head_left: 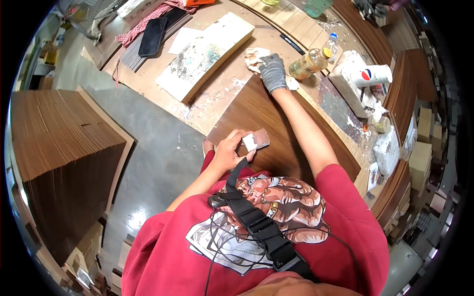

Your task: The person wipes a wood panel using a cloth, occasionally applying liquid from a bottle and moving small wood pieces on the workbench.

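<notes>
My left hand (231,150) is bare and closed around a small flat piece (260,138), part reddish brown and part white; its exact kind does not show. It is held over the near left part of a dark brown wood panel (252,111). My right hand (273,73), in a grey knit glove, reaches past the panel's far end. Its fingers are curled on a crumpled whitish rag (254,56) with brown stains. Just right of the glove stands a bottle (308,64) of yellowish liquid with a yellow cap.
A thick paint-stained board (207,54) lies on the worktable, with a black phone (152,37) beyond it. On the right are a blue-capped bottle (333,47), a black marker (292,44) and a white paper cup (377,75). Stacked brown panels (64,133) stand at left.
</notes>
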A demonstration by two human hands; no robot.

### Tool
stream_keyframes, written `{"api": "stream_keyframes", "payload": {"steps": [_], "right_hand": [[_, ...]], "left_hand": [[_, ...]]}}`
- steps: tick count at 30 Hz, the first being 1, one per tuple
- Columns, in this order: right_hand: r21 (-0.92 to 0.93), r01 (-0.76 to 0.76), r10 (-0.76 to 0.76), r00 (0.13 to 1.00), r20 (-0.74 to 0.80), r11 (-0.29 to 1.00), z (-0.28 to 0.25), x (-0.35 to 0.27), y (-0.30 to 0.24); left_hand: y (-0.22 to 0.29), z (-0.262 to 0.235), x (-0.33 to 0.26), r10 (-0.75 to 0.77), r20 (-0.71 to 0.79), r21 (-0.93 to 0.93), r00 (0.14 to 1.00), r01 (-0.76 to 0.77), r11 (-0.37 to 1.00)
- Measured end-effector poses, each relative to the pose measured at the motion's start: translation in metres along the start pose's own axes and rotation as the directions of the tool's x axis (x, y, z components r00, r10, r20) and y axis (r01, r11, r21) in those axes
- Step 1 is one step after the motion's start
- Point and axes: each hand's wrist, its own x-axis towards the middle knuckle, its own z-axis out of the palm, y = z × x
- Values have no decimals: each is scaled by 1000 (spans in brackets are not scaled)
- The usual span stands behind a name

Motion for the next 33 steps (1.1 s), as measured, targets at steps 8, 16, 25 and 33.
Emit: {"api": "stream_keyframes", "payload": {"steps": [8,16,25,33], "right_hand": [[-29,70,-67,994,86,997,2,-46,-43],[-101,237,-223,966,131,966,-24,-30,-25],[333,167,-353,683,639,928,-18,-98,-92],[299,459,-542,615,572,837,12,-108,-88]], "left_hand": [[-4,2,-1,11,-41,61,999,-8,998],[4,-3,-2,87,3,125,996,-87,988],[-9,-2,-5,140,55,127,989,-146,981],[-27,6,-13,154,113,203,982,-174,964]]}}
